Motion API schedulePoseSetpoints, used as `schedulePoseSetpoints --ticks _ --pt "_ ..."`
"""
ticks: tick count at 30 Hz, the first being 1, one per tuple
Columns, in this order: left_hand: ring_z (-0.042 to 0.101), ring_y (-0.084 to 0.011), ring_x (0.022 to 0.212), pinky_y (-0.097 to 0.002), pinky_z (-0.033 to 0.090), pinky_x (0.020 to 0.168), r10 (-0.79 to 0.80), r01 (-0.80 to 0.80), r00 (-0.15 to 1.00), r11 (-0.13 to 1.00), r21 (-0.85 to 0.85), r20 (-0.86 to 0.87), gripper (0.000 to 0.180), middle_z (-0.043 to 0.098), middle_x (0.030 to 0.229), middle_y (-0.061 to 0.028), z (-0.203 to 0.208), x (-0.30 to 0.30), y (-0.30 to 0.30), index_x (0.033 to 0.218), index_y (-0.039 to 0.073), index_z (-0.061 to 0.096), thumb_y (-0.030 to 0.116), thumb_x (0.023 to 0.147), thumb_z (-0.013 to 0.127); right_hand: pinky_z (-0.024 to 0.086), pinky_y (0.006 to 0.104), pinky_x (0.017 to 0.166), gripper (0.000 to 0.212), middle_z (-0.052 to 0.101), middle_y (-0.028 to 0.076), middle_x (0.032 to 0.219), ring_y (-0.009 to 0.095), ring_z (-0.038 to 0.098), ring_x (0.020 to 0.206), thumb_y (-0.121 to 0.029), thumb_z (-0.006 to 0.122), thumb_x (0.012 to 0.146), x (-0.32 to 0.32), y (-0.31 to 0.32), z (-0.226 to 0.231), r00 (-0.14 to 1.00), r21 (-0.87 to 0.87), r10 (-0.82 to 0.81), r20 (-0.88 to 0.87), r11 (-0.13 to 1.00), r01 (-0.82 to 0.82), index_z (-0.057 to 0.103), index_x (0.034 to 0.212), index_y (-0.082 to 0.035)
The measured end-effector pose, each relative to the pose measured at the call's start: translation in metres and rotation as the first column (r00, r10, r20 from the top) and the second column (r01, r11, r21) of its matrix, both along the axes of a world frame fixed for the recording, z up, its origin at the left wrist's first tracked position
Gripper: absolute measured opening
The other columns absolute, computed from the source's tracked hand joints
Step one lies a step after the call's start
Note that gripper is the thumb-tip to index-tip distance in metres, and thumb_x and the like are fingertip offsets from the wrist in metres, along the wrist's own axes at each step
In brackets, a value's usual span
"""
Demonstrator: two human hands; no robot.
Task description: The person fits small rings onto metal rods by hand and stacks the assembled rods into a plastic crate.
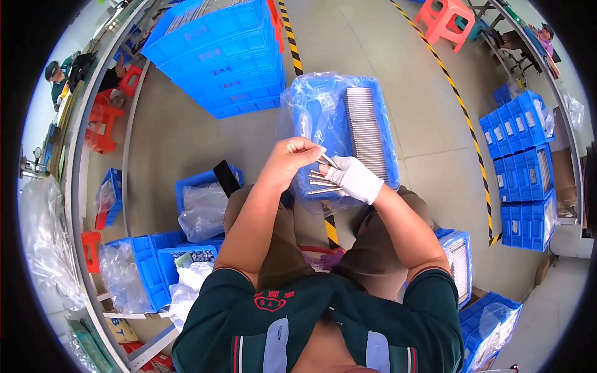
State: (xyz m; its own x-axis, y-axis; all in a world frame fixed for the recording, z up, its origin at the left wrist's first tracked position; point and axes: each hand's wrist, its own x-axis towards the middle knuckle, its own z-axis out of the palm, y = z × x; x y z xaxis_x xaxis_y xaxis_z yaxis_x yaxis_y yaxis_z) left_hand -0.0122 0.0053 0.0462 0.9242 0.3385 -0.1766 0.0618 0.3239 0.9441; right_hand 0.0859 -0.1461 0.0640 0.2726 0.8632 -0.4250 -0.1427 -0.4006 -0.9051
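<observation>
Metal rods, thin and silvery, sit fanned out at the centre of the frame, pinched between two hands above the person's lap. Starting at the far left of the frame, a crumpled clear plastic sheet hangs along the rim, with red stools above it in the upper left and another person seated near them. Lower left holds several small blue bins, some lined with clear bags, and a dark flat object leans against one of them. At upper centre-left stands a tall stack of blue crates. Moving to the centre, the bare left hand has its fingers curled closed, thumb and fingertips nipping the upper ends of the rods. Just right of it, the right hand, in a white glove, is wrapped closed around the bundle, the rods sticking out leftward from its grip. Directly behind both hands lies a blue tray lined with clear plastic, and a neat row of more rods fills its right side. A yellow-and-black floor stripe runs diagonally across the right of centre. At lower right another blue bin of rods sits beside the person's knee, and at the far right stacked blue bins rise along the edge, with a pink stool at the top.
</observation>
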Motion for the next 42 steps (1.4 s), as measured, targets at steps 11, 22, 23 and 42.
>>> schedulePoseSetpoints --ticks 11,22,23,42 --pt "0.053 -0.0103 0.069 -0.0236 0.043 0.065 0.389 -0.345 0.918 0.878 -0.332 0.077 0.019 0.059 0.077 -0.0038 -0.012 0.013 -0.002 0.086 0.003 0.058 0.022 0.084 0.058 0.021 0.0199 0.037 0.032 0.034 -0.005 0.056 0.004 0.028 0.043 -0.036 0.061 0.080 0.009 0.001 -0.008 0.776 0.275 0.063 -0.628 0.950 0.145 0.047 0.088 -0.007" --pt "0.056 -0.0222 0.084 -0.0360 0.045 0.078 0.367 -0.203 0.929 0.403 -0.893 -0.045 0.021 0.058 0.093 -0.0092 -0.023 0.049 -0.065 0.096 0.003 0.054 0.020 0.088 0.044 0.039 0.0222 0.052 0.010 0.050 0.002 0.062 0.009 0.047 0.054 -0.013 0.051 0.087 -0.005 0.030 -0.002 0.898 0.522 -0.426 -0.109 0.745 0.416 0.047 0.080 -0.005" --pt "0.056 -0.0227 0.087 -0.0352 0.045 0.080 0.376 -0.182 0.927 0.446 -0.876 -0.001 0.024 0.058 0.097 -0.0098 -0.021 0.051 -0.066 0.102 0.002 0.054 0.018 0.086 0.047 0.039 0.0218 0.053 0.008 0.050 0.001 0.065 0.008 0.047 0.055 -0.010 0.053 0.085 -0.007 0.031 -0.003 0.884 0.560 -0.464 -0.059 0.718 0.414 0.048 0.083 -0.005" --pt "0.047 -0.0211 0.047 -0.0335 0.037 0.045 0.247 -0.295 0.955 0.738 -0.608 -0.163 0.025 0.047 0.057 -0.0027 -0.034 0.051 -0.049 0.076 0.005 0.050 0.022 0.089 0.038 0.033 0.0194 0.049 0.030 0.049 0.000 0.064 0.006 0.043 0.055 -0.027 0.044 0.091 0.005 0.037 -0.014 0.697 0.600 -0.716 0.041 0.576 0.556 0.051 0.071 -0.006"
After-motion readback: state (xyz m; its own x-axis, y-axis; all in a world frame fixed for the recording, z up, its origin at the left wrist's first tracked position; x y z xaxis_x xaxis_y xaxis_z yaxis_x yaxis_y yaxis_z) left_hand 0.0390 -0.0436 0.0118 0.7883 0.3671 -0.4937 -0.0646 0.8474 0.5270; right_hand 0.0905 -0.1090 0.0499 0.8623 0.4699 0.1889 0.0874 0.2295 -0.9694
